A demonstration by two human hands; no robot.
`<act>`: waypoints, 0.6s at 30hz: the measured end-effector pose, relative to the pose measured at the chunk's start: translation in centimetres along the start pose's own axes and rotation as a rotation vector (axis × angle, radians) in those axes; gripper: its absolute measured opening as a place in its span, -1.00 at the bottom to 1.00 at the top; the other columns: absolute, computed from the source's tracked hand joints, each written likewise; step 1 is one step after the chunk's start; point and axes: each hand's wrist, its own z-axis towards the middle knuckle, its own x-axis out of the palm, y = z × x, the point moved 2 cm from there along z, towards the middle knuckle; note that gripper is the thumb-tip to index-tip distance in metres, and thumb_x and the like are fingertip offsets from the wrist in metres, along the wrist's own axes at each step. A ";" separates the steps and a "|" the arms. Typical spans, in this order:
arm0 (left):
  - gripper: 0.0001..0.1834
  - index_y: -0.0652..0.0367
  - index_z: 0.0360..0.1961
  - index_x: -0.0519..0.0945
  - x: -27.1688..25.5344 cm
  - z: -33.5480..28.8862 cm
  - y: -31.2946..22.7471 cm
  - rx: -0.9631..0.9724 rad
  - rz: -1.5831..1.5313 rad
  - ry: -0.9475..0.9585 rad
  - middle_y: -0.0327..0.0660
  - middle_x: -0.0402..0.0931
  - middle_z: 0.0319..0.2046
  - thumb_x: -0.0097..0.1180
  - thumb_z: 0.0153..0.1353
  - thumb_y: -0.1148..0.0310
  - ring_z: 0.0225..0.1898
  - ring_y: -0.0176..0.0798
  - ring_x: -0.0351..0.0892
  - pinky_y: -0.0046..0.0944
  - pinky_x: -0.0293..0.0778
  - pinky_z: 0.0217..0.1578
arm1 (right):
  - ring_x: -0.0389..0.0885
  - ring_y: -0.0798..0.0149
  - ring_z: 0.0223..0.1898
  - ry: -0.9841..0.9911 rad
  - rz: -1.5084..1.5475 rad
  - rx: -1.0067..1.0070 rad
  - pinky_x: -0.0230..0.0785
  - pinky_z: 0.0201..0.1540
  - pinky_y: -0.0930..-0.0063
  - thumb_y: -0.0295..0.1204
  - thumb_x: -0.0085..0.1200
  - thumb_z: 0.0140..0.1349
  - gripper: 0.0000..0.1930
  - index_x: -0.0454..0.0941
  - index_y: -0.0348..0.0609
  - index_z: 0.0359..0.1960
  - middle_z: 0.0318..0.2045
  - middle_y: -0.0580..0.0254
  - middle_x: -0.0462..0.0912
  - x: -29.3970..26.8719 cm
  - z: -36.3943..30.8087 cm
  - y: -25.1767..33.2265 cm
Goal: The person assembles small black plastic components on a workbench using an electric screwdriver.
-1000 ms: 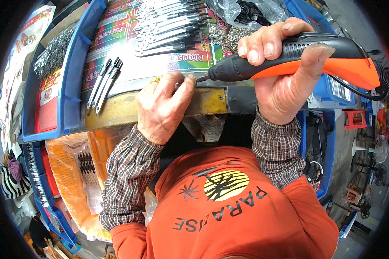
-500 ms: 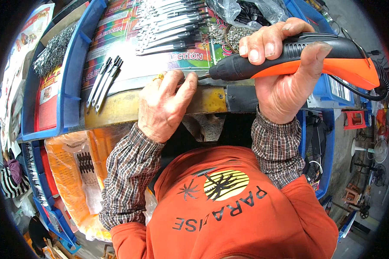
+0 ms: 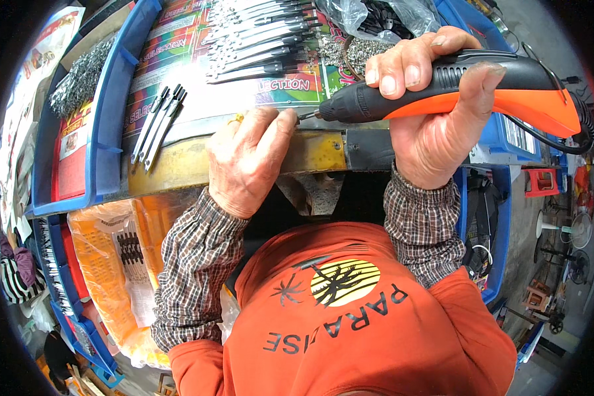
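My right hand (image 3: 429, 125) is wrapped round an electric screwdriver (image 3: 369, 102), black with an orange underside, its bit pointing left. At the tip of that bit, my left hand (image 3: 247, 152) is closed in a pinch over the table's front edge. Whatever its fingers hold is mostly hidden; only a small dark end shows by the bit. To the left of this hand lie a few slim black-and-silver pen-like parts (image 3: 162, 125). Farther back, several similar parts with black ends (image 3: 257, 49) are laid out in a row.
Small metal pieces (image 3: 333, 49) are heaped behind the screwdriver, beside a clear bag of black parts (image 3: 383, 20). A blue bin (image 3: 109, 132) with thin metal pieces stands at the left. Below the table is an orange plastic-lined crate (image 3: 102, 264). The screwdriver's cord (image 3: 584, 119) hangs at right.
My left hand has shifted slightly left, leaving more of the screwdriver's bit in view. The right hand and screwdriver stay nearly where they were.
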 end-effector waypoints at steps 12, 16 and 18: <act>-0.74 0.15 -0.30 0.52 -0.3 0.3 0.0 -0.128 -0.123 0.001 -0.19 0.45 -0.45 0.19 -0.10 0.51 -0.46 -0.14 0.50 -0.24 0.43 -0.48 | 0.41 0.33 -0.50 0.049 0.034 -0.004 0.28 -0.30 0.34 0.11 -0.10 0.21 -0.53 0.44 -0.06 -0.22 -0.55 0.36 0.41 0.0 0.1 0.1; -0.76 0.16 -0.30 0.54 -1.0 0.3 -0.3 -0.250 -0.303 -0.036 -0.17 0.50 -0.43 0.20 -0.06 0.56 -0.45 -0.14 0.54 -0.28 0.45 -0.47 | 0.41 0.34 -0.50 0.116 0.036 -0.004 0.27 -0.30 0.34 0.13 -0.11 0.20 -0.51 0.43 -0.07 -0.21 -0.54 0.36 0.41 0.3 0.3 0.4; -0.77 0.17 -0.29 0.55 -1.3 0.1 -0.5 -0.295 -0.350 -0.030 -0.16 0.50 -0.43 0.19 -0.04 0.57 -0.45 -0.14 0.54 -0.29 0.45 -0.47 | 0.41 0.35 -0.50 0.144 0.024 -0.008 0.27 -0.30 0.34 0.13 -0.11 0.20 -0.50 0.42 -0.07 -0.19 -0.54 0.36 0.41 0.5 0.4 0.6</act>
